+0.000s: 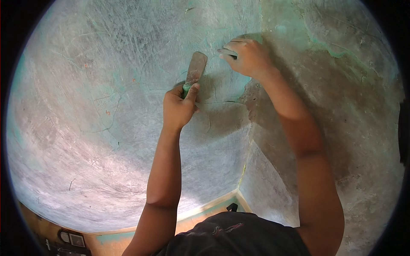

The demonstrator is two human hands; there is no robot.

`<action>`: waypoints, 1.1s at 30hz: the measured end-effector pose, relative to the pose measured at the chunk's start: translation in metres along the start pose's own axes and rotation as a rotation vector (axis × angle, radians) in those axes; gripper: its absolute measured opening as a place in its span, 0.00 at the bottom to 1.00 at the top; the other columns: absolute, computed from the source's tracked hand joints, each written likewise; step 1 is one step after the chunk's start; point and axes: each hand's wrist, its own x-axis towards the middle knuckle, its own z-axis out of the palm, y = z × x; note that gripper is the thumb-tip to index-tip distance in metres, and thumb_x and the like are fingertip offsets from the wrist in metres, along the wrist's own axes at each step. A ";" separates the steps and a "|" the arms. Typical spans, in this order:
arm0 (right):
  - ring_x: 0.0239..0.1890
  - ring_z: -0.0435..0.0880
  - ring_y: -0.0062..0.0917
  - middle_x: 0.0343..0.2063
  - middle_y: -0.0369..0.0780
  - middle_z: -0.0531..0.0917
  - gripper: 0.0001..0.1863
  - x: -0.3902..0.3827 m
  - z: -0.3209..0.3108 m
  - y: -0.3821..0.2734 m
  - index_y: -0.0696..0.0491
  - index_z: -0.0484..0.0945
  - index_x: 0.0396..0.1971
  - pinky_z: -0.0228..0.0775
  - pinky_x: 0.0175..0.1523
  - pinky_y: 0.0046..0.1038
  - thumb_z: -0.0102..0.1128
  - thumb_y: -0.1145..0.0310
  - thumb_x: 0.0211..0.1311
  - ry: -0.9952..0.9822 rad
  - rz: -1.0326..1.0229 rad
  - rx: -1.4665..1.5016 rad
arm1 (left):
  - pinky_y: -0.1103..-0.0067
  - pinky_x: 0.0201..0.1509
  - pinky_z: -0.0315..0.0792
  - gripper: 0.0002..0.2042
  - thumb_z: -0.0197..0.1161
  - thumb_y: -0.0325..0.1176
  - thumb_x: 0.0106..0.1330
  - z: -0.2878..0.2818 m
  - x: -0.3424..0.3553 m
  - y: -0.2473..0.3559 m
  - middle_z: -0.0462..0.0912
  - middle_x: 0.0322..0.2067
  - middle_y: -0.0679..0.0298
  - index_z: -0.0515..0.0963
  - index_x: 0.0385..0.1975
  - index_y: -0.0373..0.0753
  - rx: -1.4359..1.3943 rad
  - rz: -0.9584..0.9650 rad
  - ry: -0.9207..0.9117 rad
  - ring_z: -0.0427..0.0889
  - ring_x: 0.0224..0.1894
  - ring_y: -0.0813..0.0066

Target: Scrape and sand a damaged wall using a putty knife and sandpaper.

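A person in a dark shirt (pixel 230 237) has both bare arms raised toward a wall corner (pixel 261 19), where two scuffed, grey-green walls meet. Left of the corner, the left hand (pixel 179 107) is closed firmly around the green handle of a scraper (pixel 197 68), thumb near the base of the blade. The flat, stained blade points upward; from here I cannot tell whether it touches the wall. Right beside the corner, the right hand (pixel 251 57) is curled, thumb and fingers pinching a thin grey piece (pixel 228 52) that juts leftward, away from the corner. A rough, chipped patch (pixel 251 104) sits in the corner, below the right hand. Cracks (pixel 114 121) cross the wall left of the corner. Reddish marking on the shirt, below the corner, is too slanted to read.
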 end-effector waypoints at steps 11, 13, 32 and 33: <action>0.21 0.78 0.40 0.18 0.47 0.80 0.21 0.034 -0.011 0.002 0.57 0.81 0.24 0.71 0.31 0.35 0.70 0.51 0.50 0.158 0.521 0.173 | 0.81 0.19 0.66 0.16 0.62 0.40 0.67 -0.001 -0.003 0.000 0.79 0.18 0.64 0.78 0.24 0.32 -0.016 -0.012 -0.021 0.76 0.14 0.80; 0.20 0.77 0.40 0.18 0.47 0.79 0.21 0.035 -0.013 -0.001 0.57 0.81 0.23 0.70 0.30 0.35 0.71 0.51 0.49 0.099 0.572 0.213 | 0.80 0.20 0.67 0.16 0.63 0.39 0.66 -0.001 -0.003 0.001 0.79 0.17 0.63 0.78 0.24 0.30 -0.022 -0.031 -0.014 0.76 0.15 0.79; 0.28 0.83 0.43 0.24 0.46 0.83 0.12 0.032 0.009 0.001 0.51 0.83 0.26 0.75 0.33 0.38 0.70 0.57 0.50 0.454 0.322 0.085 | 0.81 0.19 0.67 0.16 0.63 0.39 0.67 0.001 -0.003 0.001 0.79 0.17 0.64 0.78 0.24 0.31 -0.003 -0.007 -0.002 0.76 0.15 0.80; 0.28 0.83 0.43 0.24 0.45 0.83 0.12 0.032 0.010 0.000 0.50 0.83 0.26 0.75 0.33 0.38 0.69 0.57 0.50 0.449 0.277 0.105 | 0.82 0.18 0.66 0.16 0.63 0.40 0.67 0.000 -0.003 0.000 0.78 0.18 0.65 0.78 0.23 0.33 0.003 0.014 -0.002 0.75 0.15 0.80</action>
